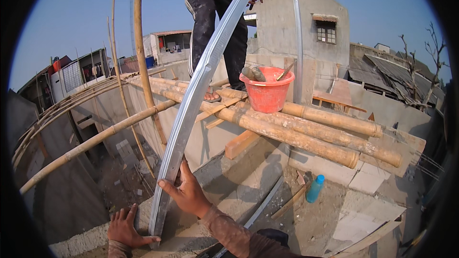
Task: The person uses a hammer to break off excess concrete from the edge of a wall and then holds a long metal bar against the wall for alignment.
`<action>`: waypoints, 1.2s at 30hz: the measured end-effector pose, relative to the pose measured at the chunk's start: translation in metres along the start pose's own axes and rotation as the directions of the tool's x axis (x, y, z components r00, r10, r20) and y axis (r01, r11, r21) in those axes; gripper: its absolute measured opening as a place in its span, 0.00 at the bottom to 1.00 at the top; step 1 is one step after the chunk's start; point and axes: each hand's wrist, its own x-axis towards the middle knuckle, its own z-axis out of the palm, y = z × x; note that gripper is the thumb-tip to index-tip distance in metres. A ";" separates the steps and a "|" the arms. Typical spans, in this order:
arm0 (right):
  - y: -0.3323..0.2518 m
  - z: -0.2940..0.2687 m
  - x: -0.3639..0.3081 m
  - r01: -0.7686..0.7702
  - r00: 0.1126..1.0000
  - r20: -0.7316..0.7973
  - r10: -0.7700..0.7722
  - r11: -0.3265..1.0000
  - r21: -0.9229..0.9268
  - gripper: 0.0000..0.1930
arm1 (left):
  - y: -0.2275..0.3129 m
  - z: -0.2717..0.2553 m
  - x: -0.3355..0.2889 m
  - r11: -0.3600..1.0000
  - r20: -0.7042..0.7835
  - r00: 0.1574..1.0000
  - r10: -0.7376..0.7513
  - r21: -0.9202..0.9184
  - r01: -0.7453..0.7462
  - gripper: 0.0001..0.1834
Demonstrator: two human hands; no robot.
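A long silvery metal channel point(186, 114) stands tilted in front of me, its lower end on the rough concrete wall top point(88, 240) and its upper end leaning right, out of the picture. My right hand point(189, 195) is closed around the channel's lower part, thumb across its near face and fingers behind. Beside the channel's foot, my left hand point(125, 229) rests on the wall top with fingers spread, its thumb reaching to the bottom end. Another person point(210, 19) in an orange top and dark trousers stands just behind the channel, hands near its upper part.
Several bamboo poles point(301, 131) form a platform carrying a red bucket point(267, 93) with tools in it. A wooden beam point(241, 143) sticks out below. A second metal channel point(297, 33) stands behind the bucket. Lower right is a blue bottle point(315, 189). The ground lies far below at left.
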 end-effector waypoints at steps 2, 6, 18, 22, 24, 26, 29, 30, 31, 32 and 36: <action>0.002 0.000 0.000 0.019 1.000 -0.010 -0.020 0.998 -0.057 0.41 | -0.001 0.000 0.000 1.000 0.015 1.000 0.001 -0.008 -0.001 0.73; -0.002 0.001 0.000 -0.004 1.000 0.016 0.004 0.999 0.032 0.41 | -0.002 -0.002 0.000 1.000 0.035 0.999 0.007 0.000 -0.008 0.74; 0.000 0.002 -0.001 -0.006 1.000 0.011 0.005 0.999 0.050 0.41 | -0.006 0.005 -0.001 0.998 -0.022 0.999 0.032 0.052 -0.031 0.73; 0.002 0.003 -0.002 0.005 1.000 -0.012 -0.004 0.998 0.066 0.42 | -0.006 0.006 0.000 0.999 0.000 1.000 0.021 0.040 -0.021 0.73; 0.001 0.003 -0.002 0.015 1.000 -0.013 -0.014 0.998 0.059 0.42 | -0.006 0.005 -0.001 0.999 0.012 1.000 0.010 0.035 -0.011 0.73; -0.001 0.003 -0.002 0.016 1.000 -0.012 -0.015 0.998 0.065 0.43 | -0.006 0.005 -0.001 0.999 0.006 1.000 0.010 0.050 -0.010 0.74; -0.003 0.003 -0.001 0.010 1.000 0.000 -0.010 0.998 0.064 0.43 | -0.005 0.004 -0.001 0.999 0.022 1.000 0.003 0.044 -0.004 0.74; -0.004 0.003 -0.001 0.006 1.000 0.000 -0.006 0.997 0.074 0.42 | -0.005 0.004 -0.001 0.999 0.009 1.000 0.011 0.042 -0.012 0.74; -0.004 0.003 -0.001 0.003 1.000 0.000 -0.003 0.996 0.086 0.42 | -0.005 0.004 -0.001 0.999 0.001 1.000 0.017 0.048 -0.017 0.74; -0.004 0.003 -0.001 -0.001 1.000 0.000 0.001 0.996 0.092 0.42 | -0.004 0.003 -0.001 0.998 -0.007 1.000 0.023 0.055 -0.023 0.74; -0.004 0.002 -0.001 0.021 1.000 -0.002 -0.021 0.998 0.060 0.41 | -0.003 0.000 0.000 1.000 0.012 1.000 0.016 0.014 -0.016 0.74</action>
